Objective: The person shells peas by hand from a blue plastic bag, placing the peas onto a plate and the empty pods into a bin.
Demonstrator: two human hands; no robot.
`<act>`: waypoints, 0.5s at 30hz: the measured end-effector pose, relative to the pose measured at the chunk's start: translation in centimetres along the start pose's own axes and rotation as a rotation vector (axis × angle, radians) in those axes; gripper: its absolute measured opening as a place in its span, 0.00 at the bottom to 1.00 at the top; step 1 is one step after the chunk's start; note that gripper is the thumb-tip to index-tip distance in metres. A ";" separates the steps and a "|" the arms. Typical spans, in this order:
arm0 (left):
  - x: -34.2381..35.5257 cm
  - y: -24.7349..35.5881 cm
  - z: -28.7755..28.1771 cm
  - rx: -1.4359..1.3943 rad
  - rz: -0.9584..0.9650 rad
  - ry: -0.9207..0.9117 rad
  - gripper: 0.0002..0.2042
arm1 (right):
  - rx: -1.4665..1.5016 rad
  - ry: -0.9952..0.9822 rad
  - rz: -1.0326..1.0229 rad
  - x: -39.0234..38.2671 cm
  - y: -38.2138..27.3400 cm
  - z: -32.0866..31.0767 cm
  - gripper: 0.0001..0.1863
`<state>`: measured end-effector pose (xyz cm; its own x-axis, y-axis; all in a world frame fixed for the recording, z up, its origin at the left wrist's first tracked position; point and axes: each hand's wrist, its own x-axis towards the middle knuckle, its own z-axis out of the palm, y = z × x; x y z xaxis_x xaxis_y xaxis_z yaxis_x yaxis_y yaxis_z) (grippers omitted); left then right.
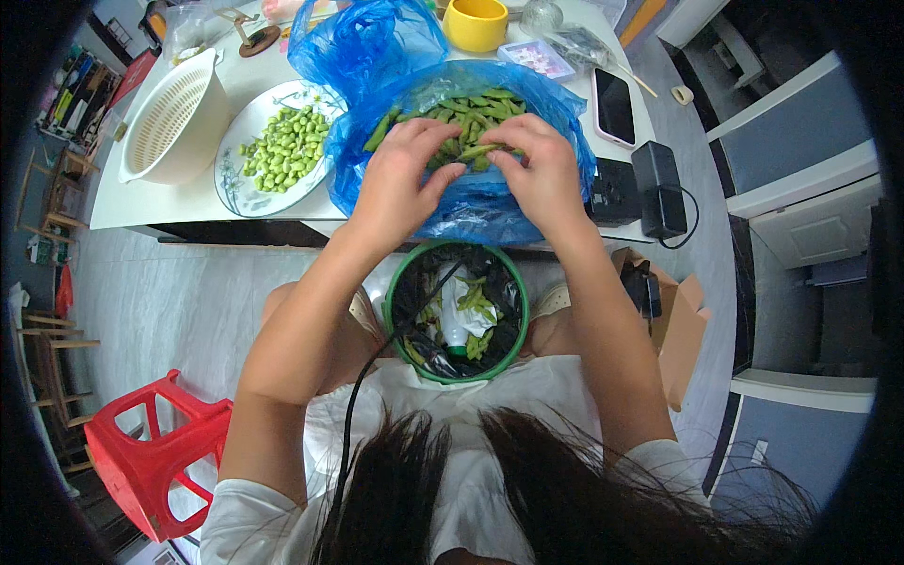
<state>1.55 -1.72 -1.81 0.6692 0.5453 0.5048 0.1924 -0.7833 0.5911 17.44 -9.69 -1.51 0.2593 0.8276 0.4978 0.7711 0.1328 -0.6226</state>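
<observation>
Both my hands are over a blue plastic bag spread open on the table and filled with green soybean pods. My right hand pinches one soybean pod between thumb and fingers. My left hand is at the left of that pod, thumb and forefinger apart, its fingertips among the pods. To the left, a white patterned plate holds a heap of shelled green beans. Below the table edge, between my legs, a green bin lined with black plastic contains empty pods and a white bottle.
A cream colander stands at the far left of the table. Behind the bag are a second blue bag and a yellow pot. A phone and black adapter lie right. A red stool is on the floor.
</observation>
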 end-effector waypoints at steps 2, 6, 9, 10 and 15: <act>-0.1 0.2 0.4 -0.002 -0.002 -0.039 0.13 | 0.103 -0.032 0.018 -0.5 -0.4 -0.4 0.09; -0.2 0.8 1.0 -0.080 -0.070 -0.054 0.10 | 0.362 0.050 0.197 -0.9 -0.8 -0.1 0.06; -0.2 0.9 1.7 -0.105 -0.101 0.033 0.09 | 0.730 0.077 0.489 -1.1 -0.3 0.5 0.06; -0.2 0.9 1.9 -0.120 -0.134 0.053 0.09 | 0.736 0.027 0.526 -1.1 -0.3 0.5 0.06; 0.1 0.2 2.7 -0.139 -0.190 0.100 0.07 | 0.673 -0.006 0.532 -1.0 -0.4 1.3 0.06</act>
<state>3.61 -2.60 -3.38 0.5551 0.7110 0.4317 0.2031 -0.6192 0.7586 16.11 -9.89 -2.55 0.4843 0.8742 0.0362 0.0385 0.0201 -0.9991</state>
